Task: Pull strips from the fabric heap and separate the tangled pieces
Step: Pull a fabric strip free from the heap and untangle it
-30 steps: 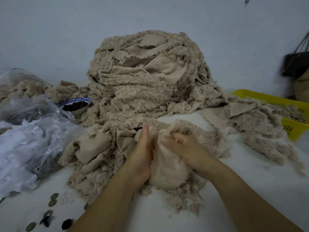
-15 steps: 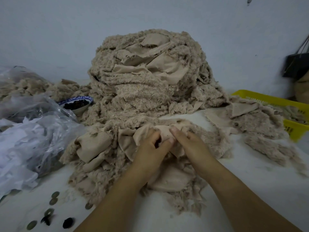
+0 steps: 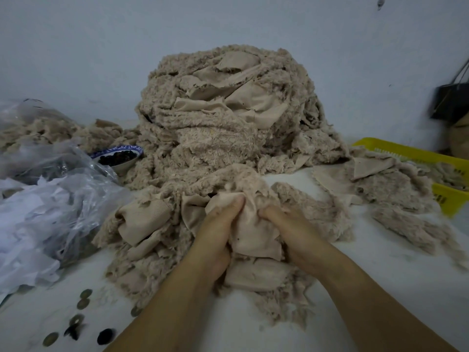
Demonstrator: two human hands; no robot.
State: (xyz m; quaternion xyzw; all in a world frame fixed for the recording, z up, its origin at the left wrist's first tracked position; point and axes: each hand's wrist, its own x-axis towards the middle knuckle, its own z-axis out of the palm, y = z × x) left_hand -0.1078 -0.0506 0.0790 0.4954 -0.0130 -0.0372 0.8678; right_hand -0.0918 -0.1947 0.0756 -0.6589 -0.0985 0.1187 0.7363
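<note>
- The fabric heap [image 3: 223, 118] fills the centre of the frame, a tall mound of beige fleecy strips with smooth backing showing in places. Its lower edge spills forward over the white table [image 3: 380, 280] to the hands.
- The left hand [image 3: 218, 232] is clenched on a bunched strip [image 3: 253, 237] just below centre, thumb side up and fingers curled into the cloth.
- The right hand [image 3: 286, 224] grasps the same strip from the other side. Its fingertips are buried in the folds, so their exact hold cannot be told.
- The strip looks light, soft and limp, with a fluffy pile on one face and a smooth knit on the other. It will likely stretch and shed fluff rather than slide free.
- Judged from the tangle, the smooth backing near a free end is the best place to hold, with the other hand pinning the neighbouring pieces down.
- A risk: a hard tug could drag the whole front of the heap along.
- Loose pieces [image 3: 396, 189] lie at centre right, beside a yellow basket [image 3: 406, 151].
- A plastic bag [image 3: 63, 199] and a bowl [image 3: 119, 156] sit at left, with coins [image 3: 83, 298] at lower left.
</note>
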